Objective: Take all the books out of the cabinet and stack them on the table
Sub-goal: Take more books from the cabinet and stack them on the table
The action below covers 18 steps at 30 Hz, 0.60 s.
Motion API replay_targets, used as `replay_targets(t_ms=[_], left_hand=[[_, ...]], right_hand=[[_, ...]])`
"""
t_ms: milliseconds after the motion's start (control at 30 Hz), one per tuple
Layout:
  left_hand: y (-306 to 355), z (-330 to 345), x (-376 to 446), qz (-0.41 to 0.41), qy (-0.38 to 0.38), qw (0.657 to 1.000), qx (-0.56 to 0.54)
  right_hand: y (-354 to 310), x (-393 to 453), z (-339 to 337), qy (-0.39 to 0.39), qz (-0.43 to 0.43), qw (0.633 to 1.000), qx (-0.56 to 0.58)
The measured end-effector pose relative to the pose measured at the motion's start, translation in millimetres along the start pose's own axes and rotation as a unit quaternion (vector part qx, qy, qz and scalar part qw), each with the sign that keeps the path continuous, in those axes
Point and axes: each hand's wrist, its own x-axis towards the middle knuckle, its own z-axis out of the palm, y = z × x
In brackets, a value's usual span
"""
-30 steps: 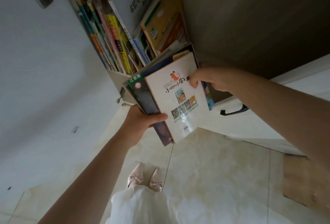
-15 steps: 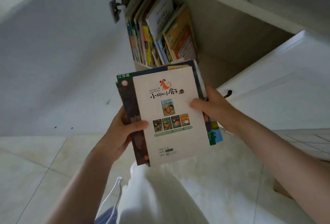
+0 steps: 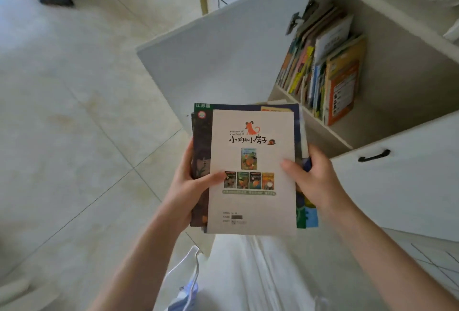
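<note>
A small pile of books is held up in the air in front of the person, above the floor. The top book is white with a little orange dog on it. The left hand grips the pile's left edge, thumb on top, fingers curled under. The right hand grips the right edge the same way. Past the fingers, up and to the right, more books stand in the open cabinet. Its white door hangs open.
</note>
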Motion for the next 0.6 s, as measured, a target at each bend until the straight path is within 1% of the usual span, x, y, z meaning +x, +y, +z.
replay_targets(t_ms=[200,233,300,433,500,600], left_hand=[[-26,-56,-83,0.01,0.082,0.996,-0.043],[-33,-70,-110,0.014,0.111,0.992,-0.061],[-43,-83,-137,0.021,0.144,0.986,-0.079],[-74,-130,-222,0.051,0.246,0.958,-0.135],[-88,-148,-253,0.066,0.284,0.943,-0.161],[-109,-174,-299,0.095,0.344,0.91,-0.211]], right_hand=[[-4,-53,62,-0.082,-0.026,0.996,-0.027],[-4,-67,80,-0.113,-0.029,0.992,-0.046],[-7,-82,98,-0.142,-0.029,0.988,-0.059],[-16,-133,164,-0.243,-0.062,0.962,-0.11],[-18,-151,193,-0.28,-0.067,0.948,-0.133],[-17,-177,244,-0.339,-0.081,0.921,-0.175]])
